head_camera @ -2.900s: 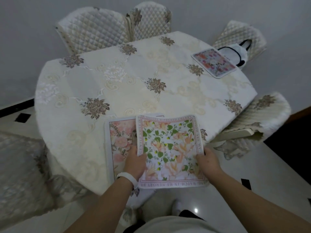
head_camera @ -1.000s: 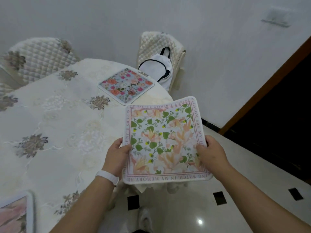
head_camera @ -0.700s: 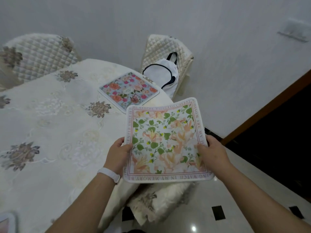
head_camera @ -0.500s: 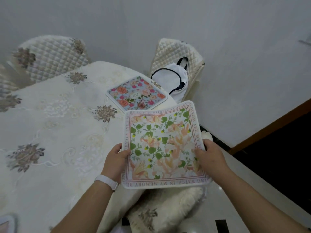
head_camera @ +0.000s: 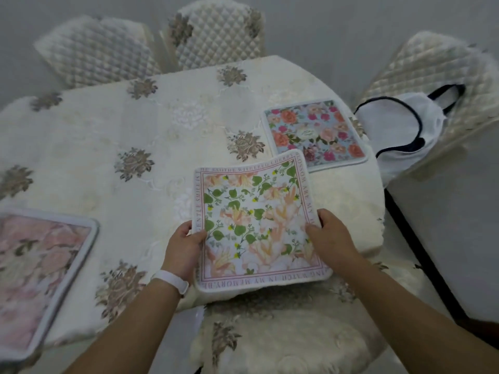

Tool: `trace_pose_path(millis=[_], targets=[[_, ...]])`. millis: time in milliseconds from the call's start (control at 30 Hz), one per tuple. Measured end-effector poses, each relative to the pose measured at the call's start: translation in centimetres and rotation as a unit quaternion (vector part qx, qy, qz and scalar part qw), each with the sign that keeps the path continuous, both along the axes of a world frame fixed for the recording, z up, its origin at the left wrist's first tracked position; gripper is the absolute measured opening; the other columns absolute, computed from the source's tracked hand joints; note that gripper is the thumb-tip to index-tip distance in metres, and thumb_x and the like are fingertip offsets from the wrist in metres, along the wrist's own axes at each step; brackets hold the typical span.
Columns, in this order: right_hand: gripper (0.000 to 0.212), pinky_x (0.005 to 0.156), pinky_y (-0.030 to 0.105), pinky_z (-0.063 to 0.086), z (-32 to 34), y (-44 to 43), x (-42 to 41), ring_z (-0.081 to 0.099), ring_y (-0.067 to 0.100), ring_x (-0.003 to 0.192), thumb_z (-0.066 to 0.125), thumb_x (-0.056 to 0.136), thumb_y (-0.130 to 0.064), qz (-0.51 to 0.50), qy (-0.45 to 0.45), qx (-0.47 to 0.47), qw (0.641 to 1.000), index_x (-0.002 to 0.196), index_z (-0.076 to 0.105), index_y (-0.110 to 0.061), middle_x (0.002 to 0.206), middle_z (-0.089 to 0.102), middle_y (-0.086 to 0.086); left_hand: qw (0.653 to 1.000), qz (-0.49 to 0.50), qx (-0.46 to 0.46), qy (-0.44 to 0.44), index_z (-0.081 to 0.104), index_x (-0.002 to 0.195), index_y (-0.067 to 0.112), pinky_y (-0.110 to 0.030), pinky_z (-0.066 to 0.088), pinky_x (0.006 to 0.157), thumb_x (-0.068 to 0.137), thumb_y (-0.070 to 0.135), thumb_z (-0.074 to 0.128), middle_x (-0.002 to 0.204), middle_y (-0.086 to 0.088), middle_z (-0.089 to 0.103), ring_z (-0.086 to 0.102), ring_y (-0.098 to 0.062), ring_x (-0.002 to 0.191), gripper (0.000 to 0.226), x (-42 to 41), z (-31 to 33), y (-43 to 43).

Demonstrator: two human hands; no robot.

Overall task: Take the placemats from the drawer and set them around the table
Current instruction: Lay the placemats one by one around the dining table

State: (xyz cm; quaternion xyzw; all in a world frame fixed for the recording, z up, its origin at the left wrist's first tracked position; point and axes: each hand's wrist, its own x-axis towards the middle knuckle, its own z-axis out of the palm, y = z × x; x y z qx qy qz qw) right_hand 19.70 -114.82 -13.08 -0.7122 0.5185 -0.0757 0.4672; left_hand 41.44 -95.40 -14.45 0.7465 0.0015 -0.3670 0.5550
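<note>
I hold a square placemat with green leaves and peach flowers point(head_camera: 256, 220) by its two sides, over the near edge of the table point(head_camera: 108, 147). My left hand point(head_camera: 183, 249) grips its left edge and my right hand point(head_camera: 330, 238) grips its right edge. Its far corner curls up slightly. A blue placemat with roses point(head_camera: 313, 133) lies flat on the table just beyond it, at the right. A pink floral placemat point(head_camera: 35, 271) lies on the table at the near left.
The cream tablecloth carries brown flower motifs. Quilted chairs stand at the far side point(head_camera: 216, 31) and far left point(head_camera: 94, 49). A chair at the right point(head_camera: 437, 68) holds a white bag point(head_camera: 399, 128). A fluffy chair seat point(head_camera: 283, 336) sits right below my hands.
The view has swung left over the table, and the pink placemat is back in sight. The leafy placemat has come down toward the table edge, still held in both hands.
</note>
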Motion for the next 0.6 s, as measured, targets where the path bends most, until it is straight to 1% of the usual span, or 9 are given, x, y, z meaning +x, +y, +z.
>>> trace_pose_path(millis=[67, 100, 133, 233, 333, 433, 533, 600], targets=[[0.011, 0.049, 0.014, 0.039, -0.2, -0.4, 1.4, 0.059, -0.001, 0.07, 0.053, 0.094, -0.023, 0.047, -0.002, -0.001, 0.999, 0.088, 0.055, -0.032, 0.083, 0.062, -0.016, 0.999, 0.034, 0.01, -0.011, 0.066, 0.102, 0.022, -0.045, 0.06, 0.059, 0.093, 0.009, 0.054, 0.081, -0.006, 0.076, 0.072, -0.032, 0.068, 0.019, -0.5, -0.1, 0.9], [0.01, 0.05, 0.015, 0.04, -0.4, -0.4, 2.0, 0.059, -0.001, 0.07, 0.053, 0.094, -0.024, 0.065, -0.001, 0.0, 0.998, 0.09, 0.055, -0.032, 0.083, 0.062, -0.016, 0.999, 0.043, 0.014, -0.016, 0.066, 0.103, 0.021, -0.046, 0.06, 0.058, 0.093, 0.01, 0.054, 0.08, -0.006, 0.076, 0.071, -0.034, 0.067, 0.019, -0.6, -0.2, 1.4], [0.008, 0.051, 0.017, 0.041, -0.7, -0.5, 2.5, 0.059, 0.001, 0.072, 0.052, 0.094, -0.023, 0.075, -0.001, 0.002, 0.997, 0.093, 0.055, -0.031, 0.084, 0.061, -0.017, 0.998, 0.048, 0.018, -0.02, 0.065, 0.105, 0.02, -0.048, 0.061, 0.061, 0.093, 0.011, 0.054, 0.083, -0.008, 0.076, 0.071, -0.035, 0.07, 0.019, -0.6, -0.2, 1.7], [0.009, 0.055, 0.023, 0.045, -1.9, -0.5, 3.8, 0.06, 0.005, 0.075, 0.052, 0.092, -0.023, 0.084, 0.01, 0.017, 0.996, 0.097, 0.057, -0.028, 0.086, 0.061, -0.016, 0.997, 0.063, 0.029, -0.021, 0.065, 0.108, 0.021, -0.053, 0.059, 0.072, 0.094, 0.011, 0.055, 0.096, -0.011, 0.074, 0.072, -0.033, 0.08, 0.02, -0.1, -0.7, 2.5], [0.007, 0.053, 0.022, 0.044, -3.5, -0.3, 4.6, 0.06, 0.004, 0.073, 0.052, 0.092, -0.023, 0.099, 0.035, 0.021, 0.994, 0.095, 0.056, -0.028, 0.085, 0.06, -0.016, 0.997, 0.063, 0.036, -0.026, 0.065, 0.108, 0.022, -0.049, 0.06, 0.072, 0.094, 0.012, 0.056, 0.098, -0.007, 0.073, 0.072, -0.027, 0.08, 0.02, 0.5, -1.6, 3.0], [0.007, 0.05, 0.023, 0.04, -4.8, -0.3, 4.8, 0.057, 0.004, 0.07, 0.053, 0.093, -0.022, 0.098, 0.061, 0.018, 0.993, 0.089, 0.053, -0.029, 0.082, 0.059, -0.015, 0.997, 0.039, 0.047, -0.04, 0.064, 0.109, 0.024, -0.043, 0.06, 0.068, 0.094, 0.014, 0.056, 0.099, -0.005, 0.073, 0.073, -0.023, 0.078, 0.019, 1.1, -2.5, 3.5], [0.011, 0.051, 0.023, 0.039, -6.0, -0.2, 4.6, 0.056, 0.004, 0.07, 0.055, 0.092, -0.022, 0.087, 0.076, 0.013, 0.993, 0.084, 0.051, -0.03, 0.081, 0.059, -0.014, 0.998, 0.019, 0.051, -0.039, 0.062, 0.112, 0.021, -0.048, 0.059, 0.073, 0.094, 0.014, 0.055, 0.102, -0.007, 0.072, 0.072, -0.027, 0.082, 0.02, 1.5, -3.6, 4.1], [0.014, 0.051, 0.022, 0.037, -6.5, -0.3, 4.4, 0.055, 0.003, 0.069, 0.055, 0.091, -0.021, 0.078, 0.081, 0.009, 0.994, 0.082, 0.05, -0.03, 0.08, 0.058, -0.014, 0.998, 0.018, 0.044, -0.033, 0.062, 0.109, 0.023, -0.05, 0.059, 0.073, 0.094, 0.014, 0.056, 0.101, -0.008, 0.073, 0.072, -0.028, 0.081, 0.019, 1.6, -4.1, 4.2]])
